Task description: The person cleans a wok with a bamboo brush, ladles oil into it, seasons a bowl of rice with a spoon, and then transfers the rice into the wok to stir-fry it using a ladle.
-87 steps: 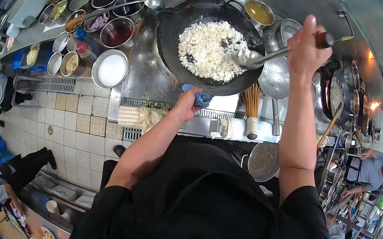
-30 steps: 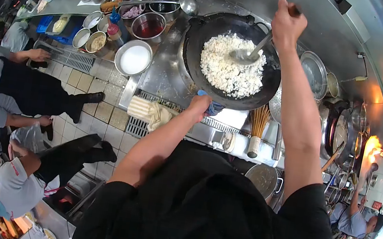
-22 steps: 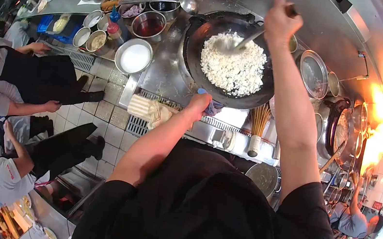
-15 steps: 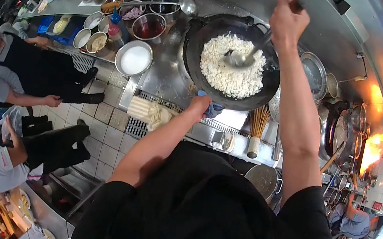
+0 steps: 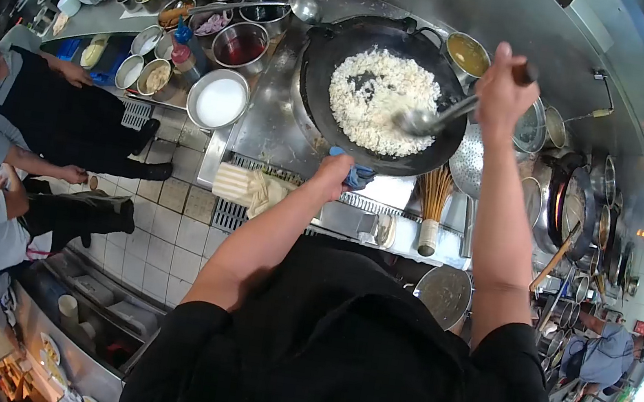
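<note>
White rice (image 5: 375, 114) lies spread in a black wok (image 5: 323, 78) on the stove. My right hand (image 5: 505, 95) is closed round the handle of a ladle (image 5: 419, 123), whose metal bowl rests in the rice at the wok's right. My left hand (image 5: 334, 174) is closed on a blue cloth (image 5: 358, 176) at the wok's near rim; the part of the wok beneath the cloth is hidden. Just below the wok stands a bamboo wok brush (image 5: 431, 208), apart from both hands. A striped folded towel (image 5: 238, 183) lies left of my left forearm.
Metal bowls of sauces and seasonings stand at upper left, among them a white bowl (image 5: 222, 101) and a red sauce bowl (image 5: 241, 46). A second ladle (image 5: 306, 8) lies across them. A pot of yellowish liquid (image 5: 467, 55) sits behind the wok. Other people stand at left and far right.
My right hand has moved down and right, and the ladle's bowl has shifted from the rice's upper middle toward its lower right. The large flame at far right has died down.
</note>
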### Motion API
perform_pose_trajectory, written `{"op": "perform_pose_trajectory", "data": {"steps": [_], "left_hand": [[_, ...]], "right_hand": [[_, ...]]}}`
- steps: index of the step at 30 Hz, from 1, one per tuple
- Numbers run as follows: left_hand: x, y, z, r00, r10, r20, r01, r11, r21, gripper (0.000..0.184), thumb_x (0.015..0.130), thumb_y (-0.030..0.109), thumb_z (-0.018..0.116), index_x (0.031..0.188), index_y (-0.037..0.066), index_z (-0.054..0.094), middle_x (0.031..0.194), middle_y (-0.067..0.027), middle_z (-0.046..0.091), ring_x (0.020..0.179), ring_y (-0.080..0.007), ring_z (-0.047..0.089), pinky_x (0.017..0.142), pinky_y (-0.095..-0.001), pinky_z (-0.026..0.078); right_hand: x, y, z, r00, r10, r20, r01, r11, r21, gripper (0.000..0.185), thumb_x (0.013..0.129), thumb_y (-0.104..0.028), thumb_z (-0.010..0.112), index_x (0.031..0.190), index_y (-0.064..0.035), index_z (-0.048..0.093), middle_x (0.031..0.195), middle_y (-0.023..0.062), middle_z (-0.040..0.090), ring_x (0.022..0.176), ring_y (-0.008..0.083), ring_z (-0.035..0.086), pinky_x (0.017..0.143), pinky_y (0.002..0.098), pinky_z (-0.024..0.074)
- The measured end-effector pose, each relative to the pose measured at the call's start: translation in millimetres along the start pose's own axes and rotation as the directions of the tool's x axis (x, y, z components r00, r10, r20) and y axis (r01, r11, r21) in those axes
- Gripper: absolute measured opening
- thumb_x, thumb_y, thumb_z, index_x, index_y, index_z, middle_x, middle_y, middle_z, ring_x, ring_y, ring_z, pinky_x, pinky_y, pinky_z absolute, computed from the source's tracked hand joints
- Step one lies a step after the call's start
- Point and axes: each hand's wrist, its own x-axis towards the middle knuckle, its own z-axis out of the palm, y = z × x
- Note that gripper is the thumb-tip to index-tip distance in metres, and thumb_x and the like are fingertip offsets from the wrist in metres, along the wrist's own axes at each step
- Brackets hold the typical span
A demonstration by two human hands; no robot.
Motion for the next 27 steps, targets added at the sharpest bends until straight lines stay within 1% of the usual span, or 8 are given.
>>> {"op": "perform_pose_trajectory", "data": {"steps": [3, 5, 7, 13, 16, 19, 22, 27], "left_hand": [[3.1, -9.1, -2.4, 1.000, -0.003, 0.005, 0.003, 1.000, -0.007, 0.021, 0.082, 0.005, 0.044, 0.096, -0.009, 0.051, 0.091, -0.0189, 0.062, 0.075, -0.0282, 0.066, 0.062, -0.0404, 0.059], [7.1, -4.3, -0.1, 1.000, 0.007, 0.019, -0.007, 1.000, 0.005, 0.021, 0.082, 0.005, 0.044, 0.096, -0.009, 0.051, 0.092, -0.0199, 0.062, 0.075, -0.0287, 0.067, 0.062, -0.0407, 0.059], [1.7, -8.3, 0.4, 1.000, 0.013, 0.010, -0.013, 1.000, -0.024, 0.023, 0.082, 0.006, 0.044, 0.097, -0.010, 0.050, 0.092, -0.0205, 0.063, 0.075, -0.0290, 0.067, 0.063, -0.0406, 0.060], [-6.2, -10.9, 0.7, 0.999, 0.001, 0.044, -0.001, 1.000, 0.001, 0.021, 0.084, 0.006, 0.041, 0.099, -0.007, 0.050, 0.094, -0.0187, 0.063, 0.078, -0.0279, 0.066, 0.067, -0.0416, 0.059], [6.0, -11.5, -1.9, 0.999, 0.006, 0.037, -0.005, 1.000, -0.015, 0.021, 0.083, 0.006, 0.042, 0.095, -0.008, 0.052, 0.090, -0.0189, 0.064, 0.074, -0.0273, 0.067, 0.063, -0.0385, 0.059], [3.5, -12.3, 0.6, 0.999, 0.015, 0.028, -0.015, 1.000, -0.018, 0.020, 0.082, 0.007, 0.044, 0.094, -0.006, 0.053, 0.090, -0.0177, 0.064, 0.073, -0.0265, 0.067, 0.061, -0.0387, 0.058], [7.9, -15.2, 2.0, 0.999, 0.031, -0.013, -0.032, 0.999, -0.015, 0.020, 0.081, 0.005, 0.046, 0.095, -0.005, 0.054, 0.092, -0.0168, 0.063, 0.076, -0.0253, 0.066, 0.062, -0.0379, 0.057], [4.3, -15.1, 3.9, 1.000, 0.014, -0.008, -0.014, 1.000, -0.023, 0.019, 0.082, 0.005, 0.046, 0.095, -0.006, 0.056, 0.092, -0.0175, 0.063, 0.074, -0.0255, 0.066, 0.062, -0.0388, 0.057]], "right_hand": [[-26.5, 14.9, 17.5, 0.993, 0.096, -0.061, -0.073, 0.949, 0.307, 0.031, 0.088, -0.013, 0.064, 0.064, -0.0077, 0.045, 0.052, -0.0010, 0.045, 0.041, 0.0065, 0.042, 0.037, 0.0239, 0.0337], [-15.1, -2.9, 20.7, 0.992, -0.041, -0.121, 0.063, 0.982, 0.180, 0.032, 0.088, -0.012, 0.064, 0.063, -0.0082, 0.044, 0.052, -0.0008, 0.045, 0.041, 0.0067, 0.042, 0.036, 0.0240, 0.0338], [-19.4, -51.8, 17.2, 0.982, 0.187, 0.006, -0.176, 0.912, 0.370, 0.032, 0.087, -0.009, 0.063, 0.064, -0.0084, 0.042, 0.052, -0.0003, 0.045, 0.041, 0.0068, 0.041, 0.036, 0.0239, 0.0334], [-47.8, -0.3, 6.7, 0.997, -0.054, -0.053, 0.060, 0.991, 0.122, 0.033, 0.089, -0.013, 0.062, 0.064, -0.0076, 0.042, 0.052, 0.0001, 0.045, 0.041, 0.0075, 0.042, 0.036, 0.0245, 0.0339], [-10.7, -41.6, -4.1, 0.997, 0.049, -0.054, -0.027, 0.938, 0.347, 0.033, 0.090, -0.014, 0.061, 0.064, -0.0069, 0.043, 0.052, 0.0011, 0.046, 0.041, 0.0077, 0.041, 0.037, 0.0242, 0.0331], [1.3, -0.5, -12.6, 0.990, -0.030, -0.134, 0.032, 0.999, 0.010, 0.037, 0.088, -0.015, 0.065, 0.061, -0.0074, 0.042, 0.055, -0.0049, 0.042, 0.051, 0.0031, 0.037, 0.046, 0.0216, 0.0309], [-18.7, 14.5, -0.7, 0.966, 0.130, -0.225, -0.055, 0.948, 0.313, 0.038, 0.089, -0.016, 0.064, 0.060, -0.0060, 0.041, 0.055, -0.0037, 0.045, 0.051, 0.0037, 0.039, 0.048, 0.0212, 0.0328], [5.9, -12.0, 13.4, 0.976, 0.086, -0.200, -0.010, 0.936, 0.353, 0.028, 0.088, -0.014, 0.063, 0.068, -0.0072, 0.044, 0.052, 0.0007, 0.045, 0.040, 0.0089, 0.042, 0.035, 0.0267, 0.0343]]}}
